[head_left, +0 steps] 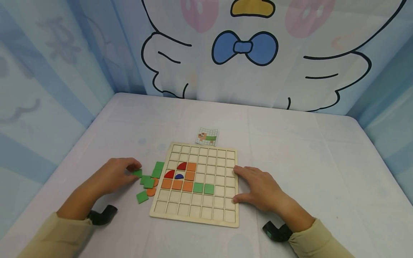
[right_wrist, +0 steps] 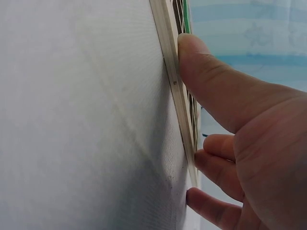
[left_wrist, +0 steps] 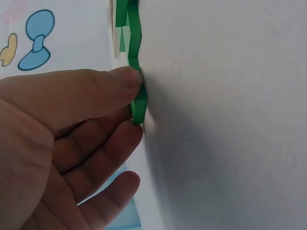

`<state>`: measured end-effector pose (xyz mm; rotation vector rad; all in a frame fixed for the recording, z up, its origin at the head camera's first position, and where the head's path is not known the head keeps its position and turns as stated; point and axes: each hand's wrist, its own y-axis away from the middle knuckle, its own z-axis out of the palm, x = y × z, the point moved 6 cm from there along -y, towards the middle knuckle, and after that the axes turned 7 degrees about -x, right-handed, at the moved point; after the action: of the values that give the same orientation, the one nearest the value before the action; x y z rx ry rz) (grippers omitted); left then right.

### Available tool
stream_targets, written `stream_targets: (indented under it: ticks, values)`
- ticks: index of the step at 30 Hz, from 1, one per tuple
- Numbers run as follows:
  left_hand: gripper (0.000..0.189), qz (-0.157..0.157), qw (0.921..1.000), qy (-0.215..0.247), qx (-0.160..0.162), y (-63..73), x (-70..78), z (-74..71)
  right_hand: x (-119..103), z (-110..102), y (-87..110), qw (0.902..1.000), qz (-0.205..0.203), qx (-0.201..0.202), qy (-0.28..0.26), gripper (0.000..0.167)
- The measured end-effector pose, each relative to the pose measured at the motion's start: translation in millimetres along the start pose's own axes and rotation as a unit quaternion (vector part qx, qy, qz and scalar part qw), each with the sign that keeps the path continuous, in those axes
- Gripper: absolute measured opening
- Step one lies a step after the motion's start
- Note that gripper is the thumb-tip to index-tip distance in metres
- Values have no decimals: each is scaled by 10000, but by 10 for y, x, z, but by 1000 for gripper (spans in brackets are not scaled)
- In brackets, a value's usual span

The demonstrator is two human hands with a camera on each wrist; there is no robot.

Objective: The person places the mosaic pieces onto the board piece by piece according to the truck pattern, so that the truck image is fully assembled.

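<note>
A wooden grid board (head_left: 193, 220) lies on the table. Set in its cells are orange squares (head_left: 176, 185), two green squares (head_left: 209, 189), two red quarter-round pieces (head_left: 169, 174) and a blue half-round piece (head_left: 179, 176). Left of the board, my left hand (head_left: 111, 177) pinches a green square tile (head_left: 137, 173) between thumb and fingers; the left wrist view shows this tile (left_wrist: 139, 108) edge-on, under the thumb. My right hand (head_left: 261, 188) rests along the board's right edge, thumb and fingers spread apart and touching the rim.
Loose green tiles (head_left: 142, 196) and orange rounded pieces (head_left: 151, 192) lie beside the board's left edge, some overlapping. A small picture card (head_left: 207, 136) with a gridded pattern sits behind the board. A patterned curtain (head_left: 245, 79) hangs behind the white-covered table (head_left: 306, 154).
</note>
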<state>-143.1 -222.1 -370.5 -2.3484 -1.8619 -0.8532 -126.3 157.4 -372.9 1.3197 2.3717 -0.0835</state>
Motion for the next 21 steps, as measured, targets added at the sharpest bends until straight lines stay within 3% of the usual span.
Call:
stream_targets:
  ticks: [9, 21]
  values:
    - [34, 35, 9998, -84, 193, 31, 45, -41, 0, -3, 6, 10000, -16, 2, -8, 83]
    - [36, 190, 9994, 276, -94, -45, 409, 26, 7, 3, -3, 10000, -3, -17, 22, 84]
